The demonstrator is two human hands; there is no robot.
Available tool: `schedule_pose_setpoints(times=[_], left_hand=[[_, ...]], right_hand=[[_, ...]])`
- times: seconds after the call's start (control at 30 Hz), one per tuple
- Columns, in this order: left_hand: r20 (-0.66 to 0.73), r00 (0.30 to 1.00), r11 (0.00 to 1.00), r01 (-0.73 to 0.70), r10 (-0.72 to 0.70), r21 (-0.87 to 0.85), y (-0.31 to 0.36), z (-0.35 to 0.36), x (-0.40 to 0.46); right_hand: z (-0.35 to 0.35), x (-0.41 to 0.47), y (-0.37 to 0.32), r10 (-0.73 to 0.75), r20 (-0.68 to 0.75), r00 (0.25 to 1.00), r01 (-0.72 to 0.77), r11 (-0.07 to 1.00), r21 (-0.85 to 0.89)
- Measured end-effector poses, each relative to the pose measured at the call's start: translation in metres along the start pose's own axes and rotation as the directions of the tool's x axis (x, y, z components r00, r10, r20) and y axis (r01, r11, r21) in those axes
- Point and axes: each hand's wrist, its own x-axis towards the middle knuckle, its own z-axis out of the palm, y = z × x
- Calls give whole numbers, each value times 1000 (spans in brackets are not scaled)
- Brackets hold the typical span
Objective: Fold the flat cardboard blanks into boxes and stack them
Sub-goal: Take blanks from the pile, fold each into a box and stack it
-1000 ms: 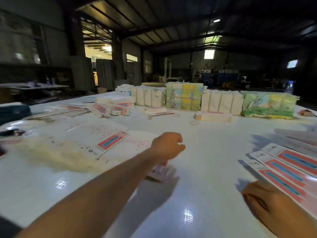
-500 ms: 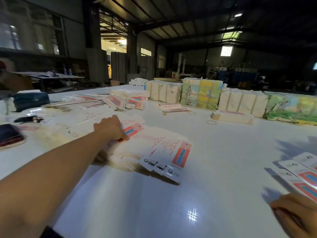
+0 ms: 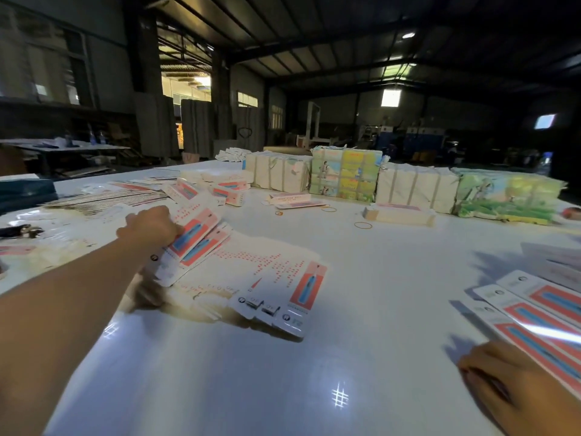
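— While the left hand (image 3: 151, 228) reaches out over the white tabletop (image 3: 239, 385), what does it hold?

— It pinches some flat blanks (image 3: 196, 239), printed white with a red and blue panel. They are lifted at a tilt above the spread pile of blanks (image 3: 261, 278) that lies on the tabletop just below and to the right of this hand. How many blanks are between the fingers I cannot tell, perhaps two or three.

— And the right hand (image 3: 515, 388)?

— It is at the lower right corner, resting on the tabletop. The fingers are curled loosely and I see nothing inside them. It is just beside the near end of the row of folded boxes (image 3: 540, 313), which lie side by side with red and blue fronts up. If it touches them, I cannot say.

— What is farther away?

— At the far side stand wrapped bundles (image 3: 342, 174) in a row, some plain white, some with colourful pictures. In front of them lies a small stack of blanks (image 3: 399, 214), and near it a rubber band (image 3: 363, 225) on the tabletop. On the far left there are more loose blanks (image 3: 217, 187), and a fanned row of flat cards (image 3: 107, 201) beside them.
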Motion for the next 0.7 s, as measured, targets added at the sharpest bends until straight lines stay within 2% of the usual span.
schedule_pose_setpoints(times=[0.07, 0.1, 0.17, 0.2, 0.23, 0.33, 0.47, 0.53, 0.6, 0.63, 0.7], left_hand=[[-79, 995, 999, -53, 54, 13, 7, -6, -3], [-71, 990, 990, -123, 118, -68, 17, -9, -7], [-19, 967, 927, -250, 255, -281, 47, -14, -24], [15, 949, 876, -283, 314, -391, 65, -15, -39], [60, 926, 813, -296, 374, -502, 83, -14, -58], [210, 790, 641, -277, 575, -715, 129, 2, -126], [312, 571, 543, -294, 760, -786, 165, 52, -208], [350, 512, 549, -310, 784, -776, 171, 74, -233], [364, 498, 565, -343, 787, -751, 172, 89, -245], [363, 501, 568, -351, 785, -744, 171, 94, -247], [347, 499, 557, -370, 794, -743, 167, 100, -246]], right_hand=[[-2, 4, -2, -15, -117, 993, 14, 1000, -11], [-10, 5, -13, 69, -87, 994, -71, 997, -10], [-14, 4, -21, 45, -121, 992, -51, 998, -46], [-12, 3, -21, 28, -111, 993, -30, 999, -14], [-14, 2, -20, 75, -64, 995, -74, 997, 26], [-9, -2, -12, 139, 18, 990, -140, 988, 70], [-5, -4, -2, 291, 58, 955, -296, 912, 283], [-6, -6, 1, 413, 125, 902, -424, 793, 437], [-9, -5, 3, 532, 122, 838, -488, 632, 602], [-10, -4, 4, 579, 111, 808, -464, 508, 725], [-18, -4, 5, 614, 172, 771, -311, 126, 942]])
